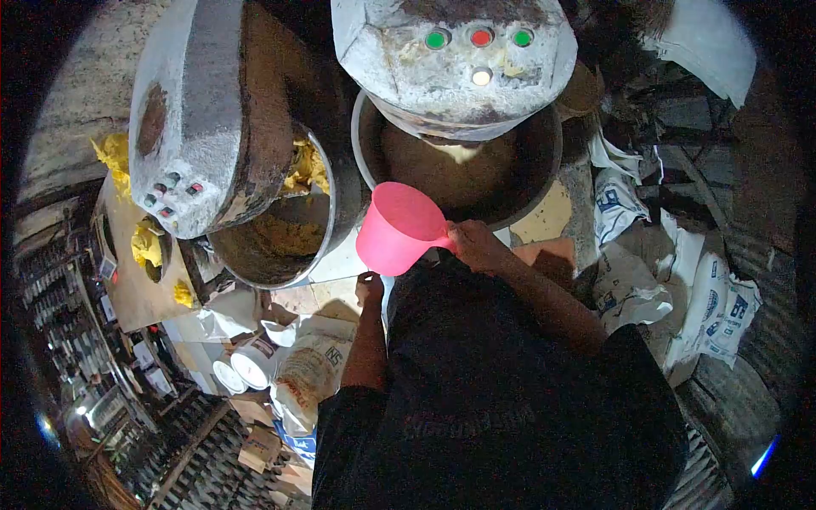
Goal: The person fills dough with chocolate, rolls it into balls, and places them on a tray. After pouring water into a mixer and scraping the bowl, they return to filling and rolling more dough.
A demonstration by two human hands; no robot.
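Observation:
My right hand (478,247) is closed around the handle of a pink plastic jug (399,228). The jug is tilted, near the front rim of a large mixer bowl (551,183) that holds brownish material. Below the jug's left side is my left hand (370,290), with its fingers bent; whether they touch the jug or hold anything is too small to tell. Over the bowl stands a white mixer head (459,76) with green, red and white buttons.
A second mixer (200,127) with a bowl (327,229) of yellow material stands at the left. Yellow lumps lie on a board (127,289). White buckets (255,361) and a sack (310,370) are at lower left, more sacks (722,310) at right.

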